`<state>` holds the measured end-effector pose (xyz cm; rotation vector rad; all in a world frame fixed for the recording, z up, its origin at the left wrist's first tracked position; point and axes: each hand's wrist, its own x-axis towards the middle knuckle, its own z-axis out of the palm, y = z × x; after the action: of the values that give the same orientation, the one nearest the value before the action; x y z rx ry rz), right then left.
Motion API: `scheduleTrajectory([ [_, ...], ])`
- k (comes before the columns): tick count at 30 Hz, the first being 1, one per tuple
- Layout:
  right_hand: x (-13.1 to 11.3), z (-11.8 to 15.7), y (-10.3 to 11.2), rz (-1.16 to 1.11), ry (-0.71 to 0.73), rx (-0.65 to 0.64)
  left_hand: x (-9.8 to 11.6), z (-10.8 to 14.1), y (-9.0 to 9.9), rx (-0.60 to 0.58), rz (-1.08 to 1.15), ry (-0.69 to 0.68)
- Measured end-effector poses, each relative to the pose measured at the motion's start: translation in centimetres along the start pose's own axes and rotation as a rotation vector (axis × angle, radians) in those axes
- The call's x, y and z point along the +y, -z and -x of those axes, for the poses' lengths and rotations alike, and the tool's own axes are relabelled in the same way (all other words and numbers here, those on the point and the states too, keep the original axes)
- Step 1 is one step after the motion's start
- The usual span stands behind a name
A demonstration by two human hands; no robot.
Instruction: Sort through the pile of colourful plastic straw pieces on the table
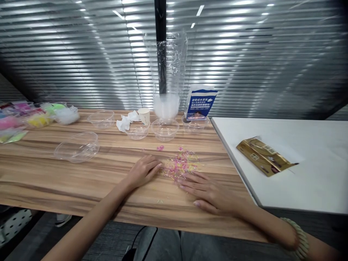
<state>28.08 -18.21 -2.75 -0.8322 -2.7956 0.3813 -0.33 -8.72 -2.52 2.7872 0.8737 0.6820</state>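
Note:
A loose pile of small pink, yellow and clear bits point(181, 162) lies spread on the wood-grain table point(116, 181). At its left edge rests my left hand point(144, 169), the fingers stretched toward the bits and their tips touching the nearest ones. Over the pile's lower right side lies my right hand point(210, 192), flat, with the fingers spread and the tips on the bits. Neither hand holds anything. A small pink clump point(160, 148) sits just above the pile, and a few stray bits point(160, 201) lie below it.
Clear plastic bowls stand behind the pile, including one in the middle point(165, 130) and a tilted one at left point(77, 148). A paper cup point(144, 116), crumpled tissue point(124, 123) and blue-white packet point(201, 103) line the back. Colourful bags point(39, 117) lie left; a gold packet point(268, 156) right.

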Motion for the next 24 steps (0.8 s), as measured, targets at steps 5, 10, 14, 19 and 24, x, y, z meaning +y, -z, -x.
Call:
scheduleTrajectory([
  [5,-0.1,-0.1,0.2,-0.048,0.024,-0.009,1.8,0.6,0.7,-0.033,0.091,-0.135],
  [10,-0.5,1.1,0.5,-0.066,0.054,0.012,4.1,1.0,1.2,-0.273,0.191,-0.343],
  [14,-0.8,1.9,0.6,-0.048,0.083,0.055,4.3,0.6,1.3,-0.393,0.221,-0.348],
  [19,-0.6,2.2,0.1,-0.022,0.05,0.168,4.2,0.3,1.4,-0.435,0.297,-0.334],
  [24,-0.6,1.6,-0.1,0.019,0.035,0.166,3.8,0.3,2.2,-0.377,0.487,-0.223],
])
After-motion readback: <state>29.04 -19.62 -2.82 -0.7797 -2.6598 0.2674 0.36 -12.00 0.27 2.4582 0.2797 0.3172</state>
